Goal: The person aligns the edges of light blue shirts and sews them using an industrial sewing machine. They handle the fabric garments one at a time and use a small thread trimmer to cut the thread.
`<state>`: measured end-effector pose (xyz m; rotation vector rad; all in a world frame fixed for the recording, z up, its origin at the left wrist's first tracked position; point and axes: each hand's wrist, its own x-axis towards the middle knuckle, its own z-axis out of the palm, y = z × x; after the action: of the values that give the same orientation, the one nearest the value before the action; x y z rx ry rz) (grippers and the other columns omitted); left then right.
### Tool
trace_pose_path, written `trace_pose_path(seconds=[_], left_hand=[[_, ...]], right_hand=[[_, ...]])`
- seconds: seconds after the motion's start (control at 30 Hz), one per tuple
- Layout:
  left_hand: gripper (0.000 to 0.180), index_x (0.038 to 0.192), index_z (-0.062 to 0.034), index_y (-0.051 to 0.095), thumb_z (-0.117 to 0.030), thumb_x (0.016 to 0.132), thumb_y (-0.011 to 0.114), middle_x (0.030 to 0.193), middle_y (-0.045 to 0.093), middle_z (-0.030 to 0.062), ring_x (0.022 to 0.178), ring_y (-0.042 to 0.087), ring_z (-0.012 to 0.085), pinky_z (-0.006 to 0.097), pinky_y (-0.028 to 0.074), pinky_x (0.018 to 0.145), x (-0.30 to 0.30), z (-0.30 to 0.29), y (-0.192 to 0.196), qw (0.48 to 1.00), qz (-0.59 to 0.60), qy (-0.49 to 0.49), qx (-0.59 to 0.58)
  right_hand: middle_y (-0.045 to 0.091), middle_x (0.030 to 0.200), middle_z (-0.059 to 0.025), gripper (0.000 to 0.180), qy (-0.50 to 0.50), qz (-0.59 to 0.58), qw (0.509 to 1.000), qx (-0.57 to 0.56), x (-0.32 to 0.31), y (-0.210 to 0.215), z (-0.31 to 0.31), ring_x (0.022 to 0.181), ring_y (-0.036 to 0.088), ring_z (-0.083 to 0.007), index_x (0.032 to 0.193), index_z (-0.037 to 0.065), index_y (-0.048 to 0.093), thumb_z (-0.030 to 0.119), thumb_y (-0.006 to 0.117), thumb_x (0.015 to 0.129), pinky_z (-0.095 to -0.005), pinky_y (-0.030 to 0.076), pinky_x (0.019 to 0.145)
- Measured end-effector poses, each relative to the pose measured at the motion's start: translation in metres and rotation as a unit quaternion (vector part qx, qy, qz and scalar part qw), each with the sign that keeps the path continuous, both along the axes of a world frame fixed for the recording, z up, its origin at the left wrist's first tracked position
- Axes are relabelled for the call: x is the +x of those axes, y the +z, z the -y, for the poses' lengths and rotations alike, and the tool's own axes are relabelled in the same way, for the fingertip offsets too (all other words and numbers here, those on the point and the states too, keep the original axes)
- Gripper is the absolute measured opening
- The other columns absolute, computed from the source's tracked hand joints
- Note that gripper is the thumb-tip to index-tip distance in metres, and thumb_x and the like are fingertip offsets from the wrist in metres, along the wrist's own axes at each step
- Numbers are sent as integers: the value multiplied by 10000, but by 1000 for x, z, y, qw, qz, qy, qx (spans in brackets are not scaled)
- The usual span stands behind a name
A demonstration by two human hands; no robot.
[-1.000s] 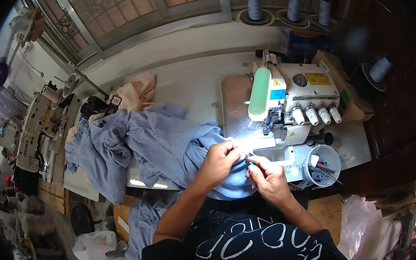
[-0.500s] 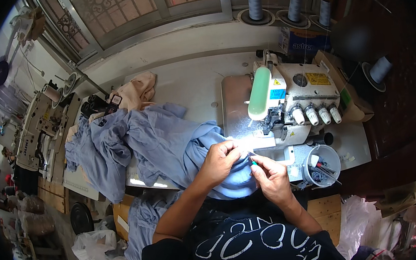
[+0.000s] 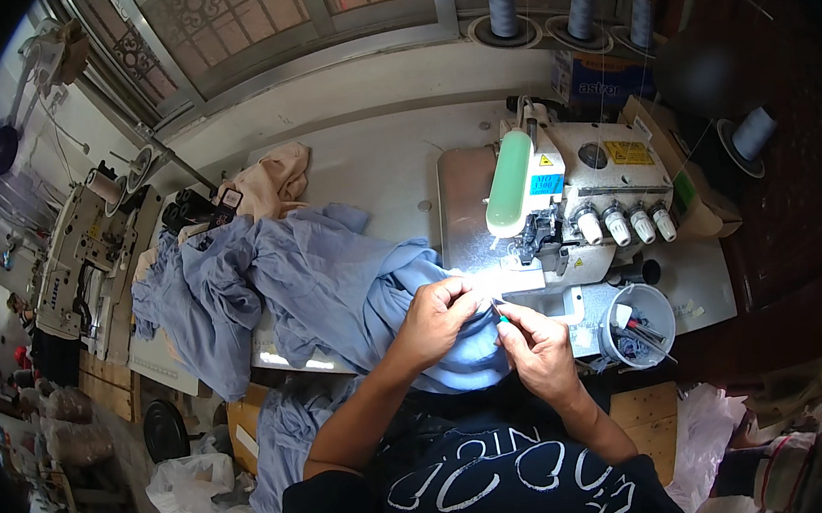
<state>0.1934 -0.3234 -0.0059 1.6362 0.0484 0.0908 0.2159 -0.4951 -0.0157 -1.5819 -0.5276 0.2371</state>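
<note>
Light blue cloth spreads across the left of the sewing table and gathers in front of me. My left hand pinches its edge under the bright lamp light. A slim tool with a green handle, which looks like a seam ripper, is gripped in my right hand. The tool's thin tip points at the cloth beside my left fingertips; glare hides the exact contact. Just beyond my hands stands an overlock sewing machine with a green cover at its front.
A clear tub with scraps and tools sits right of my right hand. Blue thread cones stand at the back. Beige cloth lies behind the blue heap. Another sewing machine is at far left, and plastic bags lie below the table.
Both hands keep almost the same place and grip at the cloth's edge. The view has shifted very slightly.
</note>
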Motion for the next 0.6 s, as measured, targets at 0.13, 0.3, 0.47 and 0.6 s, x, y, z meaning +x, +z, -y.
trace_pose_path(seconds=[0.13, 0.3, 0.47, 0.6], left_hand=[[108, 898, 25, 619, -50, 882, 545, 816, 550, -32, 733, 482, 28, 173, 389, 659, 0, 4, 0, 999, 3, -2, -34], [106, 904, 31, 615, -45, 881, 545, 835, 546, -26, 754, 484, 31, 174, 393, 674, 1, 3, 0, 999, 6, -5, -35], [107, 904, 31, 615, -46, 879, 546, 826, 550, -21, 749, 488, 36, 178, 397, 674, 1, 6, 3, 1000, 26, -4, -6], [111, 902, 35, 615, -50, 877, 549, 820, 567, -9, 749, 501, 43, 186, 407, 671, -1, 8, 6, 1000, 8, -3, 25]], right_hand=[[649, 801, -164, 203, -3, 6, 1000, 14, 1, -1, -2, 647, 631, -145, 1016, -95, 599, -20, 557, 833, -251, 487, 562], [650, 802, -165, 205, -3, 13, 1000, 12, 1, -2, -1, 644, 632, -151, 1018, -93, 600, -22, 561, 830, -256, 490, 566], [651, 791, -158, 208, -1, 43, 999, -2, 4, 0, -1, 635, 626, -146, 1024, -89, 601, -21, 560, 832, -255, 488, 565], [653, 744, -124, 197, 3, -5, 1000, 30, 6, -3, -1, 618, 608, -113, 1018, -82, 605, -16, 552, 840, -239, 478, 560]])
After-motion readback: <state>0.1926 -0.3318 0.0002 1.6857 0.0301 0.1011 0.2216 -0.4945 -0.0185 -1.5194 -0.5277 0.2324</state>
